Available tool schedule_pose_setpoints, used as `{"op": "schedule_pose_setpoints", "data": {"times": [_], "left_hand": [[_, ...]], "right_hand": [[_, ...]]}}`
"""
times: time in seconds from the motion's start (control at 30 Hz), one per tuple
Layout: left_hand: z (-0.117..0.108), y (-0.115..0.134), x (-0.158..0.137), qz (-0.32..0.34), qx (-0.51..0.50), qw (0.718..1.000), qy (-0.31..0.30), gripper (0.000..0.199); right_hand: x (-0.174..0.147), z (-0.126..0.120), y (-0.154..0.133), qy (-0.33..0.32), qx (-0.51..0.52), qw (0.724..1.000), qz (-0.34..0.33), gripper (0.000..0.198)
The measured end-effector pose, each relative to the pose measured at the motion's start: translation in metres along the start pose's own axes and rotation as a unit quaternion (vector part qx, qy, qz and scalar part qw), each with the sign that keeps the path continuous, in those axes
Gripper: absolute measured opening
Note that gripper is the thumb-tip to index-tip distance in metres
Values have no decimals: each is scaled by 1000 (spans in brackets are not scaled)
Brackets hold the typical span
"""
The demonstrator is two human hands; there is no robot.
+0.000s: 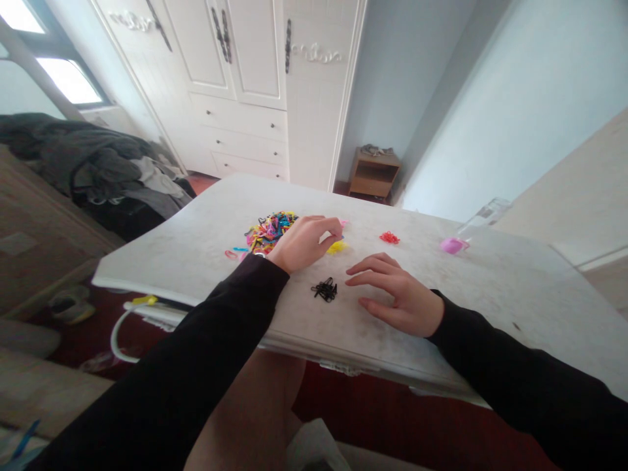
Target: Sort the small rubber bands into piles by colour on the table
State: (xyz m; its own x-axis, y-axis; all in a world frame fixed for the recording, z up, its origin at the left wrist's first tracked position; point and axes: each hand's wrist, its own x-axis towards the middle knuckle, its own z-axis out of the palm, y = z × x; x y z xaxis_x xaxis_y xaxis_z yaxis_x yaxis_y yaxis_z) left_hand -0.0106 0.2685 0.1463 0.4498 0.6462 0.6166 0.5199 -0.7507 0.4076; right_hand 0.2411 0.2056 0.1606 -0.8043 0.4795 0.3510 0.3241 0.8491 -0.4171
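Observation:
My left hand point(310, 241) is over the table, its thumb and fingertips pinched together; a tiny purplish bit shows at the tips, too small to name. Beneath those fingers lies a small pile of yellow rubber bands point(337, 248), with a bit of pink just behind. A mixed heap of colourful rubber bands point(269, 232) is partly covered by my left wrist. My right hand point(400, 294) hovers at or just above the tabletop, fingers apart and holding nothing. Between my hands sits a pile of black rubber bands point(325, 290). Farther back is a red pile of bands point(389, 237).
A clear plastic bottle point(485, 216) with a pink top point(454, 245) lies on the white table point(515, 281) at right. Beyond stand a white wardrobe point(235, 85) and a small wooden cabinet point(375, 171). Dark clothes point(98, 157) are heaped at left.

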Motion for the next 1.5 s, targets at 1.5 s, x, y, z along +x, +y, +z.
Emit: {"op": "schedule_pose_setpoints", "data": {"times": [1.5], "left_hand": [[4,13,-9,120,62,991,11,13]], "right_hand": [[0,-1,10,70,-59,993,76,48]]}}
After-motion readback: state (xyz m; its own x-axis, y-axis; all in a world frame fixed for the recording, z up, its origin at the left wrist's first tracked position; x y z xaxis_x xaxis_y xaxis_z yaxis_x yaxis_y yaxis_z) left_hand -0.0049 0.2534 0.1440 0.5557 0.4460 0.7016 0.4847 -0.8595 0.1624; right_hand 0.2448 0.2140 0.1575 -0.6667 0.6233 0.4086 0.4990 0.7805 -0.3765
